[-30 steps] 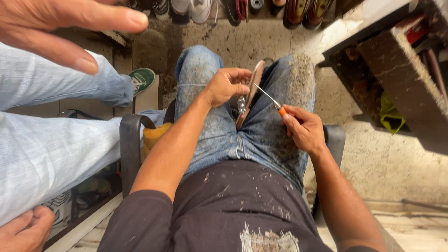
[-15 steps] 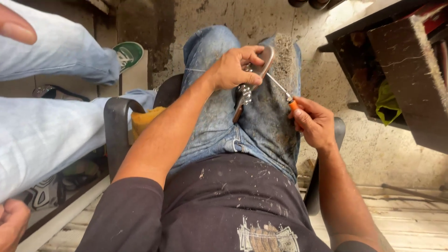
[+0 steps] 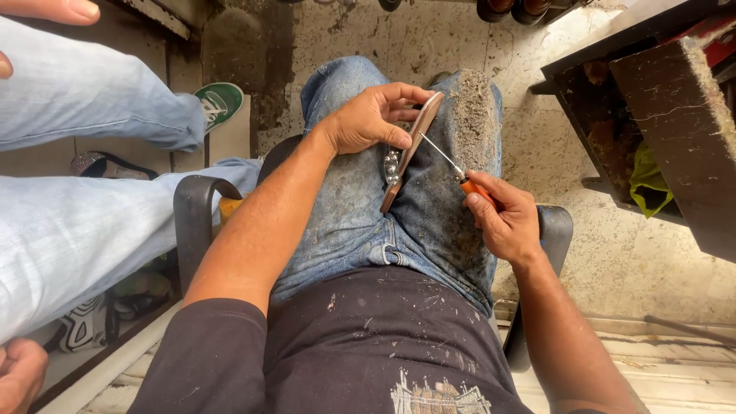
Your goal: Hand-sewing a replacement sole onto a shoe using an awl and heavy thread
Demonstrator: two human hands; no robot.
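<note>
Head view, looking down on a seated lap in dusty blue jeans. Left hand curled around the upper end of a flat brown leather sandal sole with a beaded strap, thumb lying along its near face, fingers wrapped over the top edge; sole held on edge between the thighs, tilted, lower tip resting against the jeans. Right hand closed in a pinch around the orange handle of a thin metal awl, thumb and forefinger pressed together on the grip, remaining fingers folded under; steel shaft slanting up and left, tip touching the sole's edge just below the left thumb. Right knee coated in grey dust and fibres. Dark grey curved chair arms on either side of the hips, black speckled shirt at the bottom of the view. At left, a second person's legs in pale blue jeans and a green-and-white sneaker, well apart from the sole; that person's fingers at the top left corner and another hand at the bottom left corner. At right, a dark worn wooden workbench with a yellow-green cloth beneath it, over a stained concrete floor
</note>
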